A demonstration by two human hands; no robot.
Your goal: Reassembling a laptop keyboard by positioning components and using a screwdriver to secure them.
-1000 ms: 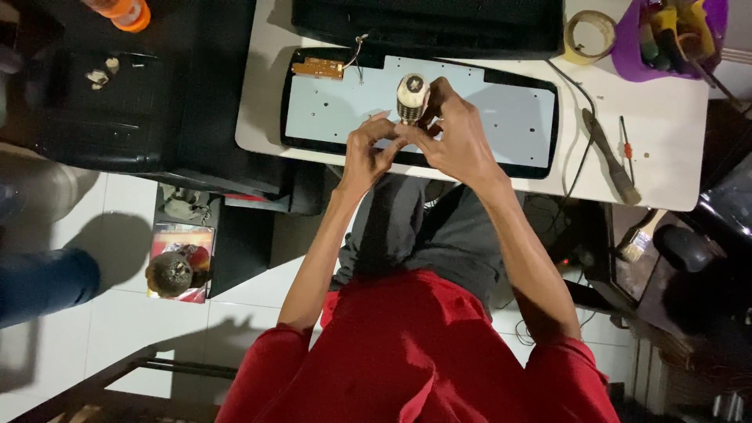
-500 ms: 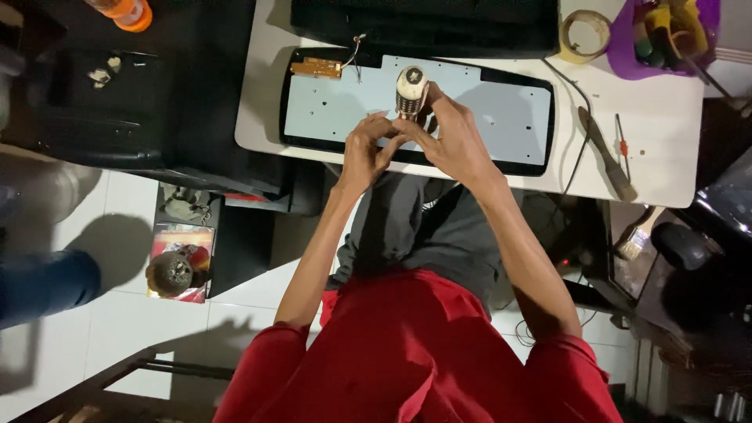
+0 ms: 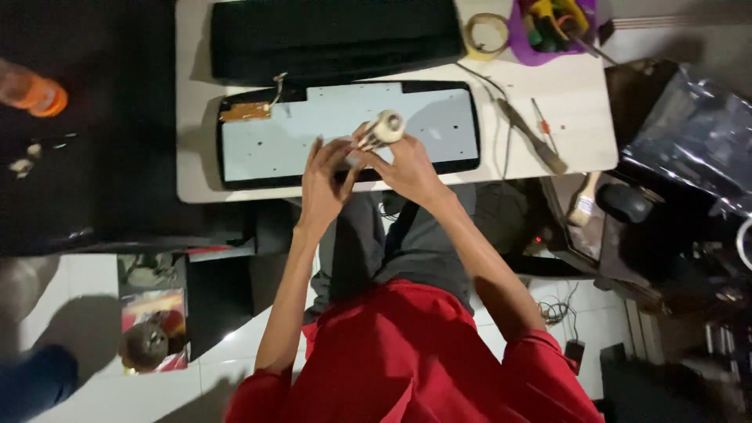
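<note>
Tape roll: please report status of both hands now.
Right hand grips tape roll. Left hand touches it. Both above opened keyboard tray. Nothing blocking.

A home repair corner, by the look of it. A small white rectangular surface (image 3: 196, 94) carries an opened keyboard tray with a pale backing sheet (image 3: 345, 129), a black keyboard top (image 3: 329, 35), a beige tape roll (image 3: 486, 35), a purple tub of tools (image 3: 552, 27) and a small red-handled screwdriver (image 3: 540, 124). Around it lie white floor tiles (image 3: 235, 368), a paintbrush (image 3: 583, 205) and loose cables (image 3: 556, 309).
</note>
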